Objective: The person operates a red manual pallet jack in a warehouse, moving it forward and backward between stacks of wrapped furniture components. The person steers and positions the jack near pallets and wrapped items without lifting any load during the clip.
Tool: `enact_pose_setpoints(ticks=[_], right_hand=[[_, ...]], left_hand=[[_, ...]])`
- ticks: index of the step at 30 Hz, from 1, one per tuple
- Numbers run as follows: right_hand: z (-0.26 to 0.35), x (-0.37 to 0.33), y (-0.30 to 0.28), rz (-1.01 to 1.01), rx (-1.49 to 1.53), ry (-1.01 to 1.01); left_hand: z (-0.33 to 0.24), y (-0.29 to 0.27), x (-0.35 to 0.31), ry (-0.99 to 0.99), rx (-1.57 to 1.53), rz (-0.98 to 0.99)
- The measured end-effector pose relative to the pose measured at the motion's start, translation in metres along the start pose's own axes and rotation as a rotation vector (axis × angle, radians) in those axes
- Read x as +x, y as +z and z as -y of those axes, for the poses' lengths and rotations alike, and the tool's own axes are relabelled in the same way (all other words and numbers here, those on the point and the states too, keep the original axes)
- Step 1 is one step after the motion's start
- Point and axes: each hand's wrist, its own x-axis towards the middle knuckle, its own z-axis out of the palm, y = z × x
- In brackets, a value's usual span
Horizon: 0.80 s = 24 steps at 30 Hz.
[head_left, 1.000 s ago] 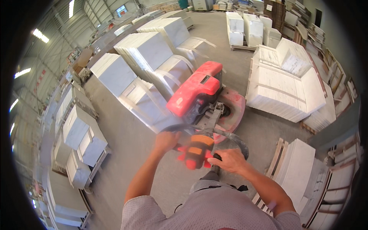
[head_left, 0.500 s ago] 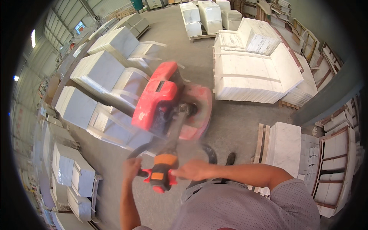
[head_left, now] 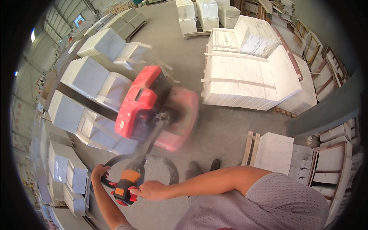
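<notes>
While left grip [head_left: 100, 171] and right grip [head_left: 151, 190] clasp truck handle [head_left: 130, 176] | pallet [head_left: 255, 149] bears white slabs [head_left: 274, 153]

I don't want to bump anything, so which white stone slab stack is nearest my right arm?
The white stone slab stack just beyond your right arm, with bare wooden slats along its left side; the other stacks look farther off.

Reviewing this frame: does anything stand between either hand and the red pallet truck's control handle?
Nothing visible does. The left hand is curled at the left side of the control handle, and the right hand is right at its other side, by the red lever.
</notes>
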Motion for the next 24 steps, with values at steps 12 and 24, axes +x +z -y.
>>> enact_pose_setpoints(ticks=[12,24], right_hand=[[-0.002,-0.016,-0.067,0.05,0.004,-0.02],[-0.021,-0.045,-0.155,0.177,-0.064,-0.039]], left_hand=[[-0.042,-0.015,-0.004,-0.062,-0.168,0.085],[-0.094,0.026,-0.034,-0.053,-0.25,-0.033]])
